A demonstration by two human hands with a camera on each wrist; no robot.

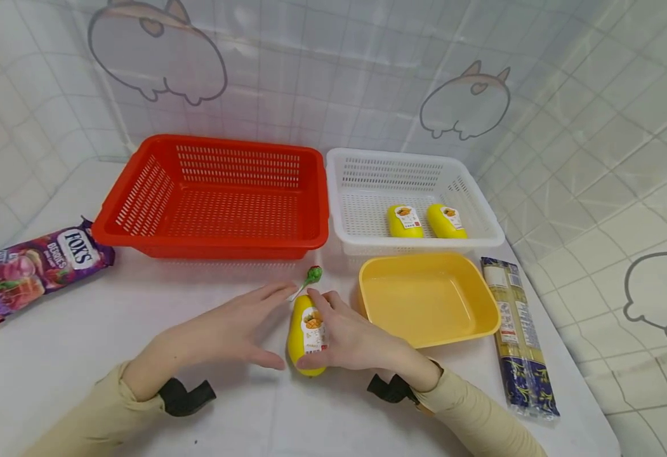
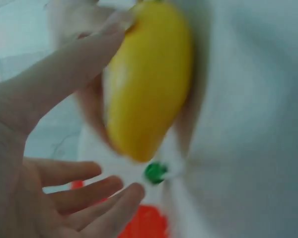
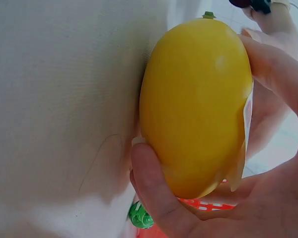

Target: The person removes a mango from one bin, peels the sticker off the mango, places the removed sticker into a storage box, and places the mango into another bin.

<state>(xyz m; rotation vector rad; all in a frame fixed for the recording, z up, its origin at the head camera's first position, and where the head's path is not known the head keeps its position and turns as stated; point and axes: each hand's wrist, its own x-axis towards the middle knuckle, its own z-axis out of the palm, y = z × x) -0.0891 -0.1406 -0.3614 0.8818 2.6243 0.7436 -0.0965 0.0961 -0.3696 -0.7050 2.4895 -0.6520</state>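
Note:
A yellow mango [image 1: 297, 339] with a white label lies on the table in front of the person. My right hand [image 1: 362, 336] grips it from the right, thumb at the near end and fingers at the far end, as the right wrist view also shows. My left hand [image 1: 224, 330] is at the mango's left with fingers extended and thumb apart. In the left wrist view, the left thumb overlaps the mango's end [image 2: 151, 74]. Just beyond the mango lies a lollipop [image 1: 313, 275] with a green wrapper and a white stick.
At the back stand a red basket [image 1: 210, 242] and a white basket [image 1: 424, 242], the latter holding two mangoes [image 1: 404, 222]. A yellow tray [image 1: 430, 304] is at the right, beside long clear packets [image 1: 518, 343]. A purple Fox's bag [image 1: 42, 266] lies far left.

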